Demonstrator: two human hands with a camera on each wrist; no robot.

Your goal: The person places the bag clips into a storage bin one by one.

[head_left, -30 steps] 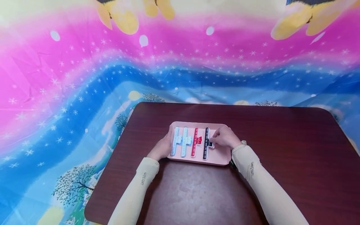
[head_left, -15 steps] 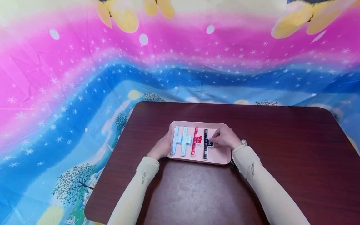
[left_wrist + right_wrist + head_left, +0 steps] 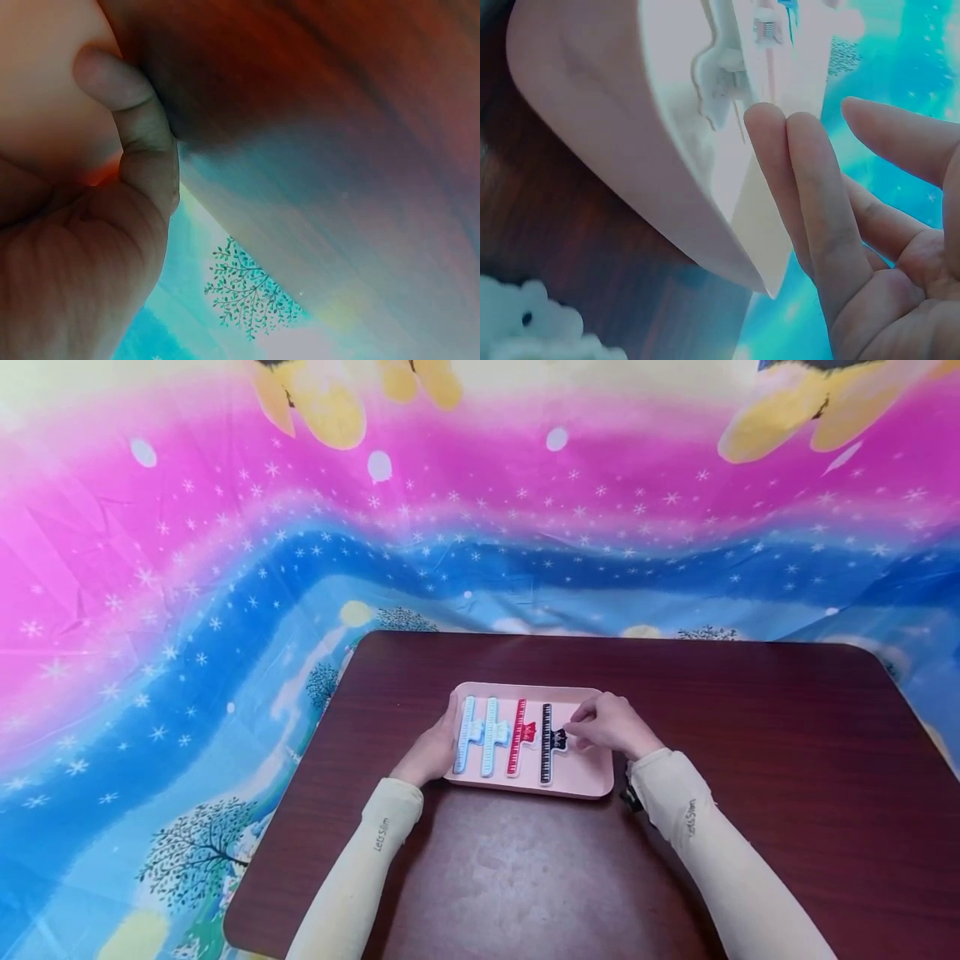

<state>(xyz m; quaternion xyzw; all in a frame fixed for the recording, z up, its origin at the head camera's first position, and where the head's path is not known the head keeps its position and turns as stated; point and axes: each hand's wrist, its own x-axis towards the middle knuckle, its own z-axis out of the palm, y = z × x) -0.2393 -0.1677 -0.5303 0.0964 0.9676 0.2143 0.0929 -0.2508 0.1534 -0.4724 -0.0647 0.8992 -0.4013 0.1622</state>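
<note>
A pink tray (image 3: 577,787) lies on the table and holds a row of long clips with piano-key patterns. From left to right come a light blue clip (image 3: 465,735), another light blue clip (image 3: 490,737), a red clip (image 3: 516,737) and a black clip (image 3: 547,743). My left hand (image 3: 432,747) grips the tray's left side; its bent thumb (image 3: 146,127) lies along the tray wall in the left wrist view. Just right of the black clip's handle hovers my right hand (image 3: 611,724). Its fingers (image 3: 821,187) are apart from the thumb and hold nothing.
The dark brown table (image 3: 772,760) extends around the tray on all sides. Behind it hangs a colourful printed cloth (image 3: 480,527). A white scalloped object (image 3: 525,322) shows at the lower left of the right wrist view.
My right hand has let go of the black clip's handle and drawn slightly to the right. The black clip has turned a little straighter. The left hand stays at the tray.
</note>
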